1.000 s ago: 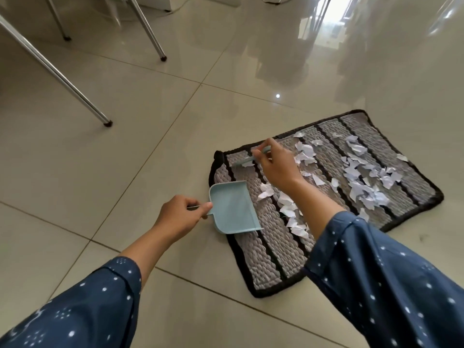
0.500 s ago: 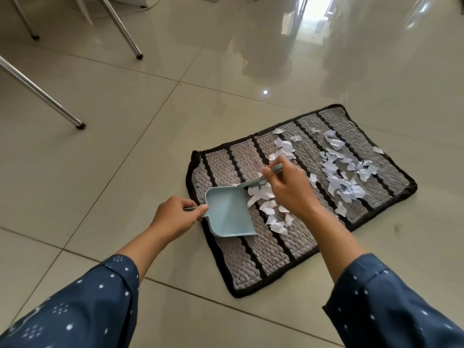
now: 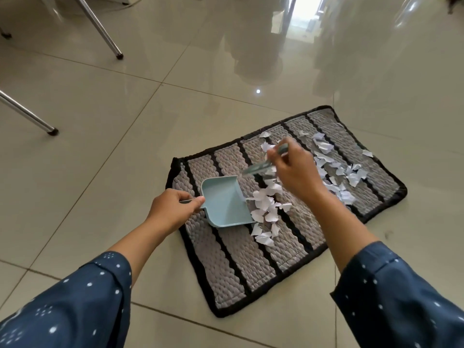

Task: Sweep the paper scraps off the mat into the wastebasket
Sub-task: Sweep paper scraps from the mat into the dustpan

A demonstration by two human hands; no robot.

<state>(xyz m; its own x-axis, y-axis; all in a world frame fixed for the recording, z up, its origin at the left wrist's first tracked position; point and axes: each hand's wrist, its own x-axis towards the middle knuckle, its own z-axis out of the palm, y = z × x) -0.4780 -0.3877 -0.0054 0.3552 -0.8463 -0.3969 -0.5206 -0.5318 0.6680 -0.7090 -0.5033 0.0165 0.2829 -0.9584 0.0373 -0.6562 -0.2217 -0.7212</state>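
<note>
A grey mat [image 3: 226, 262] with black stripes and a black border lies on the tiled floor. White paper scraps [image 3: 266, 207] are heaped at the mouth of a small light-blue dustpan [image 3: 223, 202] resting on the mat; more scraps [image 3: 334, 169] are strewn toward the mat's far right end. My left hand [image 3: 173, 209] grips the dustpan's handle. My right hand [image 3: 293, 169] holds a small light-blue brush [image 3: 258, 168], blurred, just above the scraps beside the pan. No wastebasket is in view.
Glossy beige floor tiles surround the mat. Metal chair or table legs [image 3: 100, 26] stand at the upper left, another leg [image 3: 27, 114] at the left edge. My dark blue dotted sleeves fill the bottom corners.
My right hand swept the brush toward the dustpan, gathering scraps at its mouth, then lifted back up and right. The dustpan stayed in my left hand on the mat.
</note>
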